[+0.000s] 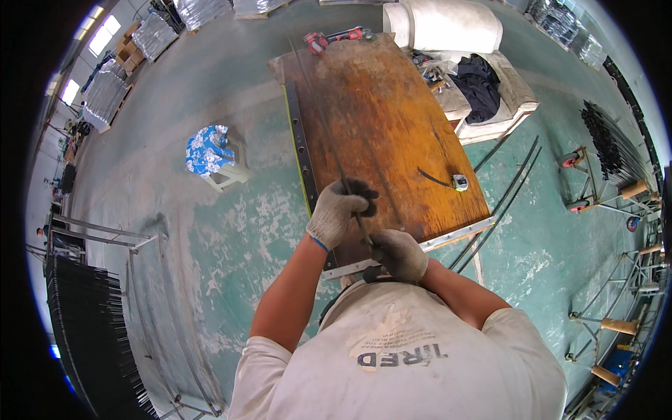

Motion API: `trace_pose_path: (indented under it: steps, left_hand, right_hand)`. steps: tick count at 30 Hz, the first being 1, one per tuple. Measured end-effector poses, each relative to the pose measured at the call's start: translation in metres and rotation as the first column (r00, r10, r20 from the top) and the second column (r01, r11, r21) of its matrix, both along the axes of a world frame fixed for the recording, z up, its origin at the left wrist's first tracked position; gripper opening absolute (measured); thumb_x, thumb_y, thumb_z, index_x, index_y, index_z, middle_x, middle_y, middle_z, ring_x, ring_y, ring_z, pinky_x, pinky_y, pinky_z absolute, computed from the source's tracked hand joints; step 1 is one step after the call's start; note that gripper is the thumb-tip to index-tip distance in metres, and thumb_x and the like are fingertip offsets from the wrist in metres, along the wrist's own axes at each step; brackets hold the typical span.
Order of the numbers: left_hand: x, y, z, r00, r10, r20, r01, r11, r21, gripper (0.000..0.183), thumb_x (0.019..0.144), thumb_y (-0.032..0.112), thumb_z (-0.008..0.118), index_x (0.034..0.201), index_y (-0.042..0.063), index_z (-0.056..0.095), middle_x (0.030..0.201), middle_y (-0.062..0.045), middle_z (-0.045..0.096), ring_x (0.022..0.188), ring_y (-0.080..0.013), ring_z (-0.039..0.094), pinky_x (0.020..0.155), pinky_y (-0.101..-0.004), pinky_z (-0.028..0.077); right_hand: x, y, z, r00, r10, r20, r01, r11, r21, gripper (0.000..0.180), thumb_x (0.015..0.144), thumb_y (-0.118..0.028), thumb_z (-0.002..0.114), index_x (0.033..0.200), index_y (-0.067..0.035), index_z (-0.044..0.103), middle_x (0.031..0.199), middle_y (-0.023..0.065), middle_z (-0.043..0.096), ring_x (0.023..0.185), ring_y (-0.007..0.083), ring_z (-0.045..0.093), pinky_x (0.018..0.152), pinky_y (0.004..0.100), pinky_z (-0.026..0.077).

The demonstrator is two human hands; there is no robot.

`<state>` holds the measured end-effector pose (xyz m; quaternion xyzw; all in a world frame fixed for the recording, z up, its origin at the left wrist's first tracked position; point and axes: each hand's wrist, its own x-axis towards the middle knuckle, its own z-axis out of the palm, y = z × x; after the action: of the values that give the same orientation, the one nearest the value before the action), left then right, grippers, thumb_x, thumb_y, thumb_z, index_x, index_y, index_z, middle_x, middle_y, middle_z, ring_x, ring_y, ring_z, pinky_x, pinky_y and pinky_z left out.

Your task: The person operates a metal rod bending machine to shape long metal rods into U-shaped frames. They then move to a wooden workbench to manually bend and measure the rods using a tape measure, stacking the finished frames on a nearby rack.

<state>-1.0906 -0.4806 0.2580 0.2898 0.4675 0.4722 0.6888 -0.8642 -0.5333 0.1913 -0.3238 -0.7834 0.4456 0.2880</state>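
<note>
A long, thin dark rod (326,123) runs lengthwise above the worn wooden tabletop (388,115), its far part reaching past the table's far left corner. Gloved in off-white knit with dark, dirty fingers, my left hand (344,210) is closed round the rod over the near left part of the table. My right hand (399,254), in a similar glove, grips the rod's near end close to my body, at the table's near edge. The right fingertips are partly hidden. A tape measure (460,182) lies at the right of the tabletop beside a short black strip (433,177).
Red cordless power tools (336,39) lie at the table's far end. Metal strips edge the left (300,142) and near sides. A cloth-covered stool (210,152) stands left. Right are a padded bench (512,100), long dark rods (504,205) and a wheeled rack (593,184).
</note>
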Motion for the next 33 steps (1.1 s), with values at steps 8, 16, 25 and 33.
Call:
trace_pose_path:
  steps: [8,16,25,33]
  left_hand:
    - [-0.028,-0.027,-0.168,0.506,-0.111,-0.855,0.047,0.994,-0.101,0.035,0.099,0.020,0.081,0.129,0.002,0.074,0.115,-0.023,0.082,0.113,-0.0424,0.079,0.099,-0.0501,0.061]
    - [0.001,-0.059,-0.154,0.087,-0.121,-0.989,0.370,0.925,-0.081,0.038,0.091,0.018,0.080,0.129,0.013,0.079,0.133,-0.016,0.079,0.125,-0.0404,0.074,0.106,-0.0506,0.060]
    - [0.004,-0.106,-0.213,0.021,0.019,-1.000,0.664,0.748,0.028,0.034,0.093,0.019,0.077,0.127,0.016,0.081,0.126,-0.010,0.080,0.125,-0.0338,0.073,0.109,-0.0506,0.056]
    - [0.006,-0.124,-0.210,-0.157,-0.116,-0.981,0.644,0.741,-0.190,0.026,0.097,0.023,0.073,0.122,0.018,0.080,0.116,-0.010,0.079,0.119,-0.0321,0.073,0.102,-0.0490,0.057]
  right_hand:
    - [-0.012,0.012,-0.112,0.924,0.143,0.354,-0.198,0.972,0.125,0.027,0.094,-0.020,0.079,0.121,-0.014,0.081,0.108,0.0177,0.077,0.106,0.0446,0.073,0.093,0.0562,0.059]
    - [-0.041,0.009,-0.171,0.940,-0.007,0.342,-0.060,0.981,0.183,0.030,0.096,-0.023,0.077,0.124,-0.016,0.082,0.114,0.0152,0.078,0.113,0.0411,0.073,0.102,0.0538,0.059]
    - [0.072,0.026,-0.142,0.675,-0.436,0.596,0.201,0.885,0.420,0.011,0.094,-0.027,0.081,0.099,-0.018,0.083,0.110,0.0091,0.077,0.118,0.0369,0.069,0.103,0.0538,0.053]
    - [0.060,-0.012,-0.149,0.763,-0.392,0.514,0.196,0.898,0.394,0.017,0.086,-0.028,0.090,0.097,-0.017,0.081,0.105,0.0081,0.075,0.111,0.0371,0.068,0.098,0.0535,0.052]
